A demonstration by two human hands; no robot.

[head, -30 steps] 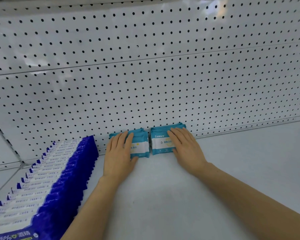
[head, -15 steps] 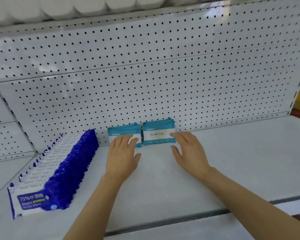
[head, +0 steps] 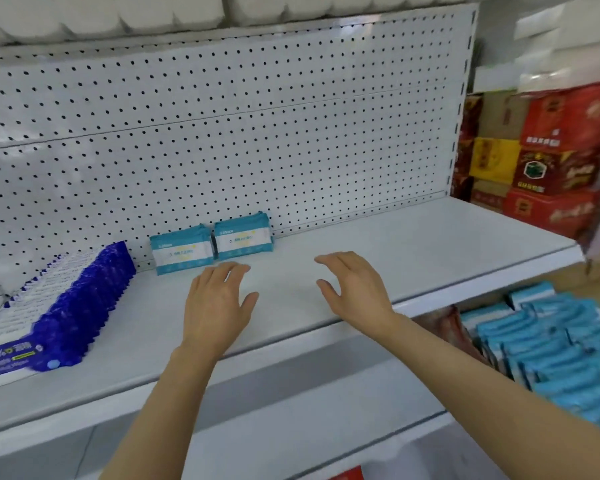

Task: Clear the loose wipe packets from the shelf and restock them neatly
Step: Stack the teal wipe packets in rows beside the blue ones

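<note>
Both hands, left hand (head: 217, 304) and right hand (head: 355, 294), have drawn back from the teal packets (head: 212, 242) at the shelf (head: 430, 237) back edge, grips released; likely fetching more.

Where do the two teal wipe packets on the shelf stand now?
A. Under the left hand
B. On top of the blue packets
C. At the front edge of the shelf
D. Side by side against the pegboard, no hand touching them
D: the two teal wipe packets stand side by side at the pegboard, while the left hand and right hand are in front of them, open and apart from them.
</note>
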